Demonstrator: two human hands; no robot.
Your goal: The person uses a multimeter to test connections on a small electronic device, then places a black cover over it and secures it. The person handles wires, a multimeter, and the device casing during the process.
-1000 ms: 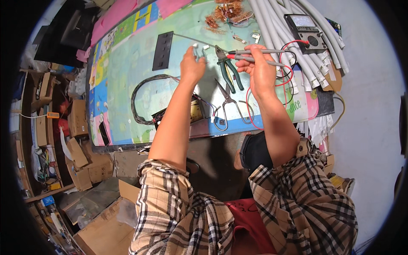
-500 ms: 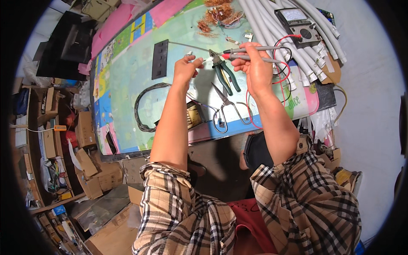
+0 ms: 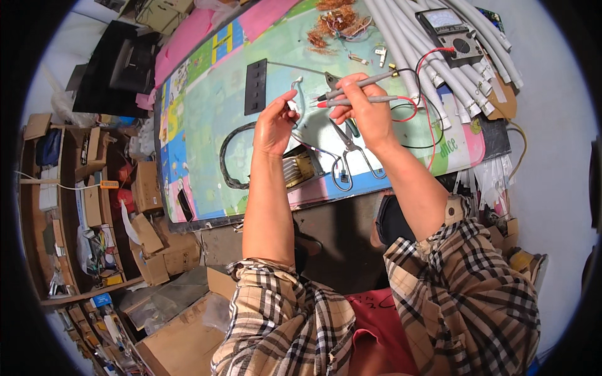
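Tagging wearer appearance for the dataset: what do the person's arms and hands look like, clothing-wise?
Left hand and right hand are bare, no gloves. Forearms are uncovered; checked sleeves in beige, black and white are pushed up to the elbows. No watch or rings visible.

On the table (image 3: 207, 125) before us, our left hand (image 3: 274, 125) sits left of our right hand (image 3: 364, 109), which holds two probes (image 3: 357, 91) pointing left toward the small part in our left fingers (image 3: 290, 103). Behind the left hand lies a switch plate (image 3: 255, 86). The meter (image 3: 448, 28) rests on a row of conduit pipes (image 3: 433, 56) at the far right. Scissors (image 3: 354, 156) lie below the right hand, a coiled cable (image 3: 233, 156) to the left hand's left. Wire scraps (image 3: 335, 19) lie at the far edge. Shelves (image 3: 63, 207) stand left of the table.
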